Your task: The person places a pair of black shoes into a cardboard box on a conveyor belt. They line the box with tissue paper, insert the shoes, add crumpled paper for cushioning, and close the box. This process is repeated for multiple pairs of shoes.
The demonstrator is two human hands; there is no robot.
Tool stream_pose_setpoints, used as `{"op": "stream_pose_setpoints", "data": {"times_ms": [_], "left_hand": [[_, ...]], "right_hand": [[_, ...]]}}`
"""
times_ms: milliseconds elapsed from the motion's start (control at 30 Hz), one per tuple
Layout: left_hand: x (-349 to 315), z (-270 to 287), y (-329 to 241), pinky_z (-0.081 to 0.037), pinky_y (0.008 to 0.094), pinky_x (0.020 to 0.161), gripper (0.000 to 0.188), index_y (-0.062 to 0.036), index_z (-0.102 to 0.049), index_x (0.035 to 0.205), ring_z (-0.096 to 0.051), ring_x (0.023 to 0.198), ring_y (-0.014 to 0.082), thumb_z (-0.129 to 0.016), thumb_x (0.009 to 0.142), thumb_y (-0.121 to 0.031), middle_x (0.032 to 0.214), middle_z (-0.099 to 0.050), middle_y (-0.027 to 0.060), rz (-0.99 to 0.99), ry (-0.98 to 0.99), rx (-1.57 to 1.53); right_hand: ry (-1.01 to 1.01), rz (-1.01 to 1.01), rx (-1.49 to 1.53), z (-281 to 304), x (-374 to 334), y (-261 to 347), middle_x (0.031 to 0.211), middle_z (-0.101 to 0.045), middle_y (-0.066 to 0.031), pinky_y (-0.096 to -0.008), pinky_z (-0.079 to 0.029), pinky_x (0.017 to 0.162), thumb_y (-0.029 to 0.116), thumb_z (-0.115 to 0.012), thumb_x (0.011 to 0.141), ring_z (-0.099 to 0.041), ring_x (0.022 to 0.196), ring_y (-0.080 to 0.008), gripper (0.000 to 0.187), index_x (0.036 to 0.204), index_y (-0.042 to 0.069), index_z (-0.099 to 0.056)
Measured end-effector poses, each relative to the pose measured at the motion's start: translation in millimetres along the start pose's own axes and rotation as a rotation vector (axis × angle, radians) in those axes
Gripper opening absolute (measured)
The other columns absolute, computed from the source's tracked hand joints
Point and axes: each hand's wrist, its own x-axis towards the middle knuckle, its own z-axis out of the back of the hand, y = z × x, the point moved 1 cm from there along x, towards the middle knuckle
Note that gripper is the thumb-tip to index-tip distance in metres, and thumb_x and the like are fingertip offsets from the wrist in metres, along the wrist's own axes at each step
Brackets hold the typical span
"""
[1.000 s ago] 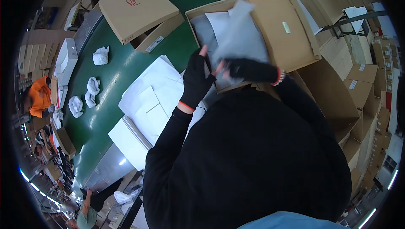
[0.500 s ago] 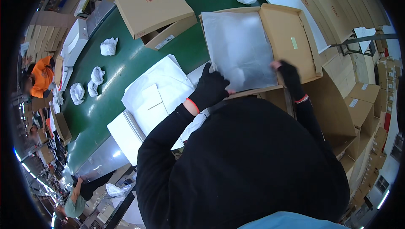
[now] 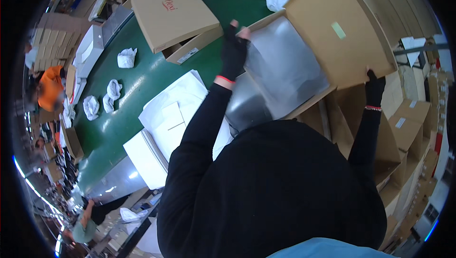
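Observation:
A brown cardboard box (image 3: 311,102) stands tilted at the table's near right side, its lid (image 3: 327,56) raised on the right. Translucent sheeting (image 3: 289,68) covers its contents. My right hand (image 3: 375,89), in a black fingerless glove, is closed on the lid's lower right corner, thumb on the inner face. By the box's left wall is my left hand (image 3: 235,51), gloved alike, its bare fingertips up and apart. It holds nothing that I can see; whether it touches the wall I cannot tell.
White paper sheets (image 3: 164,108) lie left of the box on a green conveyor (image 3: 156,72). Another carton (image 3: 173,13) sits beyond, its lid askew. Crumpled white paper wads (image 3: 127,58) are scattered about. Stacked cartons (image 3: 403,11) stand at right. A person in orange (image 3: 51,89) works at far left.
The box has turned and tilted, its lid swinging up and right. My right hand has moved right onto the lid's corner; my left has moved up along the box's left side.

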Motion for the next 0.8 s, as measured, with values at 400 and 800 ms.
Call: {"op": "stream_pose_setpoints", "data": {"times_ms": [400, 800], "left_hand": [[-34.4, -3.7, 20.2, -0.037, 0.0355, 0.101, 0.079, -0.0031, -0.036, 0.141, -0.046, 0.124, 0.0239, -0.051, 0.089, -0.06, 0.138, -0.047, 0.017, 0.466, 0.591, -0.284], [-102.1, -9.4, -2.0, -0.048, 0.0285, 0.084, 0.083, 0.0077, -0.021, 0.143, -0.062, 0.094, 0.0182, -0.067, 0.086, -0.03, 0.108, -0.063, 0.0155, 0.622, 0.358, -0.339]], "right_hand": [[0.214, -0.201, -0.016, -41.3, -84.2, -34.0, 0.131, -0.052, -0.0132, -0.0375, -0.034, 0.107, 0.002, -0.056, 0.087, -0.046, 0.126, -0.0293, 0.055, 0.14, 0.005, -0.038], [0.353, -0.699, 0.914, -27.3, -114.7, -105.0, 0.126, -0.053, -0.014, -0.0397, -0.047, 0.095, 0.041, -0.059, 0.085, -0.055, 0.114, -0.0259, 0.065, 0.134, 0.002, -0.041]]}}
